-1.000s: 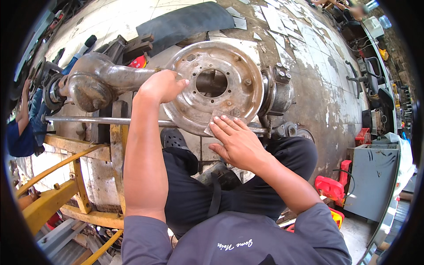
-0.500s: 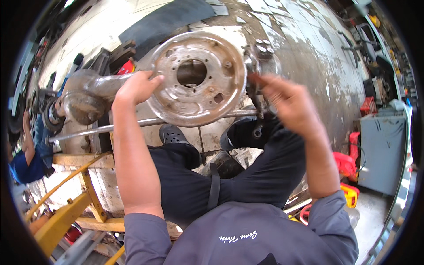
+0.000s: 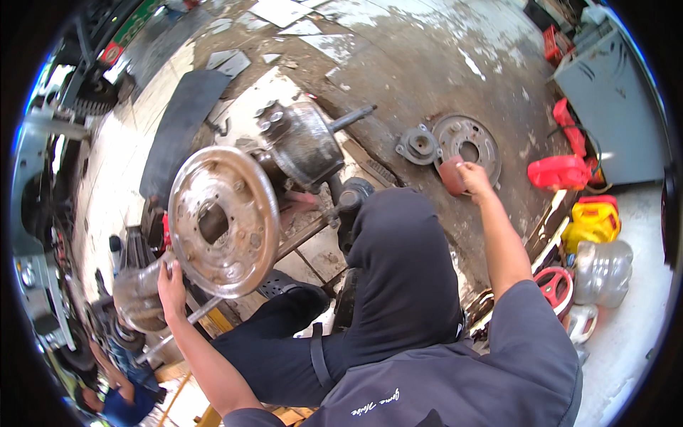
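A round steel brake backing plate point(image 3: 245, 267), with a large centre hole and smaller holes around it, stands upright on the axle to my left. My left hand point(image 3: 171, 288) is at its lower left edge, fingers closed at the rim and partly hidden. Out to the right, my right hand point(image 3: 474, 178) grips a reddish-brown piece of sandpaper point(image 3: 451, 176) above the floor. Under the sandpaper lies a second backing plate point(image 3: 486, 141), with a flanged metal hub point(image 3: 418, 145) beside it.
The axle housing point(image 3: 139, 295) and a steel cylinder part point(image 3: 302, 142) flank the upright plate. A black sheet point(image 3: 178, 135) lies beyond. Red containers point(image 3: 558, 173), a yellow container point(image 3: 596, 222) and a grey cabinet point(image 3: 612, 107) stand right. Another person point(image 3: 128, 402) is at lower left.
My view has swung right. My right hand has moved from beside the upright plate's right edge out over the plate on the floor, carrying the sandpaper. My left hand stays at the upright plate.
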Demonstrator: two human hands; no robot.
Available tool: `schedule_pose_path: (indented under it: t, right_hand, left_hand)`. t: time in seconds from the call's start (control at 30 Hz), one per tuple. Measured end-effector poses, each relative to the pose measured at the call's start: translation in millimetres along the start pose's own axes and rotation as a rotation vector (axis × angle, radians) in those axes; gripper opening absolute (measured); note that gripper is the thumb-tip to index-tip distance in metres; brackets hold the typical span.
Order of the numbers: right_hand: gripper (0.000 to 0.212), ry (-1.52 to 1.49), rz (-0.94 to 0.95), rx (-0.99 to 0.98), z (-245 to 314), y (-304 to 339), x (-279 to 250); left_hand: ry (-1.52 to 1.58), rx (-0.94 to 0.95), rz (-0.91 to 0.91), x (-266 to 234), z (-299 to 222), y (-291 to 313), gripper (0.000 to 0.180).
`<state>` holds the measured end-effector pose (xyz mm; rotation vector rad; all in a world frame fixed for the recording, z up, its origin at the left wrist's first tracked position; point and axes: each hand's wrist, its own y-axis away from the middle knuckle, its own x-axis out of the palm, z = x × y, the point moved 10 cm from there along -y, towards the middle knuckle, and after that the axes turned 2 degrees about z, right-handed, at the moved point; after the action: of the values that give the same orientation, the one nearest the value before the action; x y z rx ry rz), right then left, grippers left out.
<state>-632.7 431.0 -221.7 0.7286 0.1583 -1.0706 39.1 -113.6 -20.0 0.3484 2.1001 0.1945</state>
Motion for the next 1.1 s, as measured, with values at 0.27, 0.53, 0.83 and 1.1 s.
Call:
schedule_pose_path:
  t: [0.27,0.53,0.83,1.1]
  right_hand:
    - [0.031,0.042,0.095,0.248,-126.1,2.8,41.6]
    - [0.034,0.781,0.167,-0.388,-5.9,24.0,138.7]
    - [0.03,0.925,0.333,-0.327,-38.3,13.1,205.3]
    - [0.049,0.547,0.373,-0.189,-10.4,18.2,110.5]
  left_hand:
    - [0.072,-0.212,0.124,22.5,14.4,-24.7,0.057]
    - [0.258,-0.464,0.084,25.0,11.0,-3.0,0.055]
    - [0.588,-0.469,0.174,29.9,-3.3,-2.1,0.06]
    - [0.888,-0.309,0.303,16.1,-15.0,38.4,0.053]
